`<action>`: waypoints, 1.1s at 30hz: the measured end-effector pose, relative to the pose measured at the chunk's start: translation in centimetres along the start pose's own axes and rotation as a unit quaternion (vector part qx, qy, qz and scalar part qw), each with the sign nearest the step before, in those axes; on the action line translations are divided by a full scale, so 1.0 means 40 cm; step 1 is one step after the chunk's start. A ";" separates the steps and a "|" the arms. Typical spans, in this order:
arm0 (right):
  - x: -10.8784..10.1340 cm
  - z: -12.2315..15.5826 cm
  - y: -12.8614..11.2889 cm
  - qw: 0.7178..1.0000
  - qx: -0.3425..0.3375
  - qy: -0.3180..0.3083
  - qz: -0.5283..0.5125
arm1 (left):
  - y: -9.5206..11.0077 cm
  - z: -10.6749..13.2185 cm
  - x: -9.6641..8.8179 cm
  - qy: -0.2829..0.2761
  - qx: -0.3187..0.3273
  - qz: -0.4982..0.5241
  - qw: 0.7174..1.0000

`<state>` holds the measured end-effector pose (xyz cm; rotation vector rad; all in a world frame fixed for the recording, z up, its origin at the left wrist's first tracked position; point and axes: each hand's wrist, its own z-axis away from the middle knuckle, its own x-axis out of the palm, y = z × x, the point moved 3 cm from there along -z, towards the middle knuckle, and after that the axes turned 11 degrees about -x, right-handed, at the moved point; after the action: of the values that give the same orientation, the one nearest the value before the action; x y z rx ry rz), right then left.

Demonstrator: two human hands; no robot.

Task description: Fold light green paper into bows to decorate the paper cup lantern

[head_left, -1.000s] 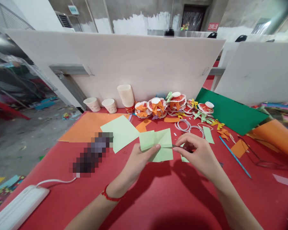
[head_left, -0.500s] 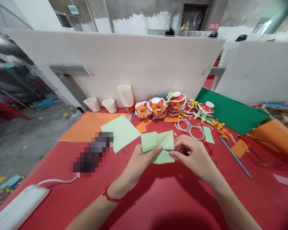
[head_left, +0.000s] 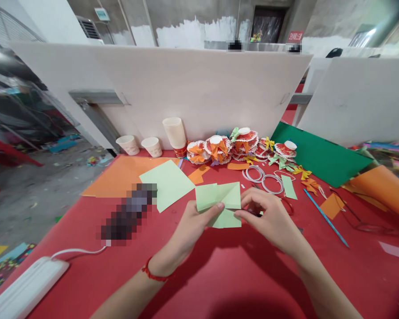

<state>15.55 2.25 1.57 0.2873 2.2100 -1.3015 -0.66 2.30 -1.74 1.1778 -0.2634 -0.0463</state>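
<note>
My left hand (head_left: 194,219) grips a folded piece of light green paper (head_left: 206,197) from its left side, thumb pressed on the front. Creases run across the paper, and a horizontal gap on its right side parts the upper and lower halves. At that gap, my right hand (head_left: 267,215) is closed with thumb and fingers around a dark slim blade-like tool (head_left: 255,213). Most of this tool is hidden by the fingers and paper. Just beyond the right knuckles shows a red loop (head_left: 288,206); whether it belongs to the tool I cannot tell.
On the red table (head_left: 199,283) lie a green sheet (head_left: 168,179), orange paper (head_left: 113,173), white rings (head_left: 272,184) and a blue pencil-like stick (head_left: 326,217). Paper cups (head_left: 152,147) and decorated paper crafts (head_left: 217,148) line the white partition (head_left: 199,84). A white power strip (head_left: 29,285) is at left.
Almost nothing differs. The green paper and my right fingers have shifted very slightly; both hands keep their hold.
</note>
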 end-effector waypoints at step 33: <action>0.010 -0.087 0.056 0.995 0.084 -0.038 -0.030 | 0.055 0.043 -0.019 0.035 -0.064 0.030 0.997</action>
<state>14.99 6.35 1.00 0.2323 2.0641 -1.5094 -2.02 1.73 0.74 1.0412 -0.2313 0.0305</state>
